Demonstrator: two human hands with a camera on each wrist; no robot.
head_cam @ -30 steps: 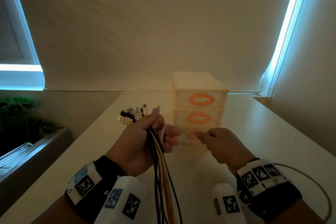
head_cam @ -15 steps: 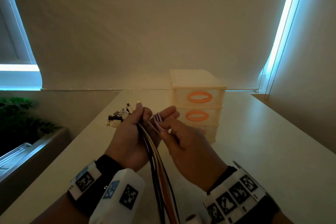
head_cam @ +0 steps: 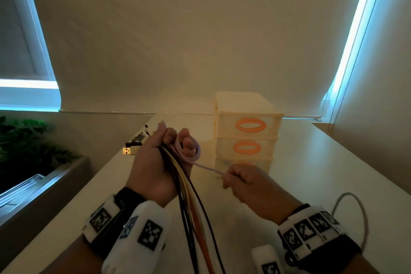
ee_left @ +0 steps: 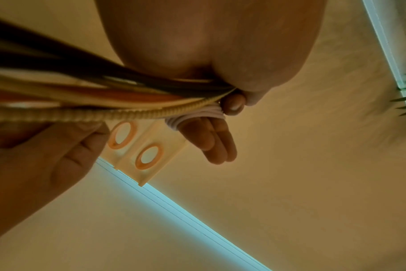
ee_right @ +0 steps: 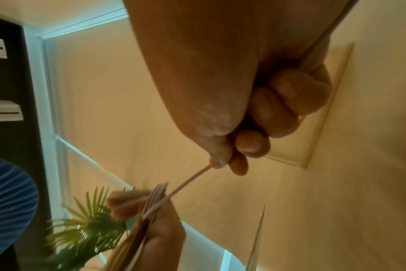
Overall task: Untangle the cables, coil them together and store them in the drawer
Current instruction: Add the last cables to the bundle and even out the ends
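A bundle of cables (head_cam: pixel 193 198), black, yellow, orange and white, is gripped in the left hand (head_cam: pixel 155 162), held above the white table (head_cam: pixel 322 162). The bundle is clamped between the palm and the curled thumb; the strands run down from the fist toward the bottom of the head view. The connector ends (head_cam: pixel 133 147), among them a USB plug, project beyond the fist on its far side. A thin lilac cable (head_cam: pixel 209 168) is wound in several turns round the extended fingers (ee_left: pixel 211 143) of the left hand, as is confirmed in the left wrist view, where the turns are seen lying against the bundle. From these turns a single taut length is led across to the right hand (head_cam: pixel 244 182), where it is pinched between thumb and forefinger, the remaining fingers being curled into the palm. The two hands are held near each other but apart.

A three-drawer plastic organiser (head_cam: pixel 246 131) with orange oval handles is stood on the table just beyond the right hand; the two upper drawers are seen closed, the lowest being partly hidden by the hand. A loop of grey cable (head_cam: pixel 364 218) is seen lying on the table beside the right wrist. A potted plant (head_cam: pixel 24 140) is noted at the left, below a drawn roller blind (head_cam: pixel 200 40).
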